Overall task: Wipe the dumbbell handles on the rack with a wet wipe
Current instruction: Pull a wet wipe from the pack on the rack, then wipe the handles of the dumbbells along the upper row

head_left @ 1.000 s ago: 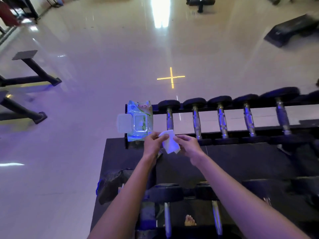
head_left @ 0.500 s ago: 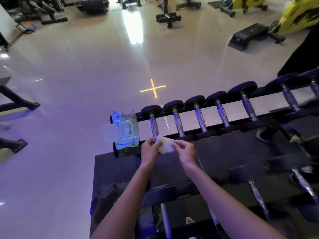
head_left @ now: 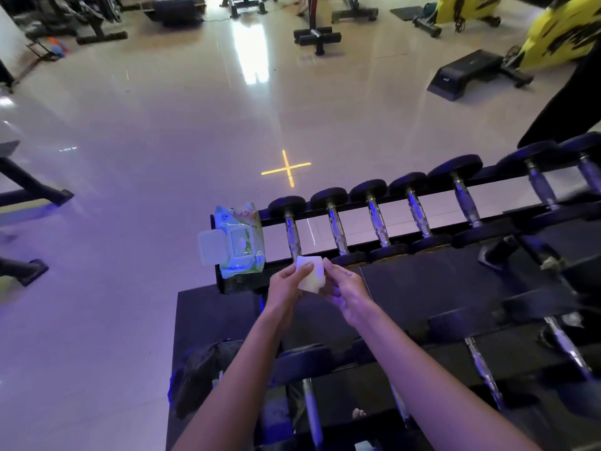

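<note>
**Ana:** Fingers (head_left: 300,272) first. Off to their left and a little beyond lies the green plastic pack of wipes (head_left: 242,237), its clear lid flipped open. Next comes the left hand (head_left: 286,284), with thumb and fingers pinching one edge of the white folded wet wipe (head_left: 312,271). The right hand (head_left: 346,292) pinches the opposite edge. Both hands grasp the wipe, and it is held in the air between them.

**Ben:** So no handle has been touched yet?

**Ana:** None that I can see. The wipe sits just short of the nearest chrome handle (head_left: 292,237). That handle runs away from the fingertips on the top tier of the black metal rack (head_left: 439,281).

**Ben:** How would you do this step well?

**Ana:** I'd judge the step is readying the wipe. Open it into a pad wide enough to wrap a bar, then let one hand take it. Curl it round the handle straight ahead of the fingers and stroke from end to end with a slight twist, so the underside gets cleaned too. After that, work rightwards along the row of black-ended dumbbells (head_left: 377,219), refolding to a fresh face now and then.

**Ben:** What could go wrong?

**Ana:** A thin damp sheet could bunch or tear, and a light dumbbell might roll. The free hand could steady its head.
</note>
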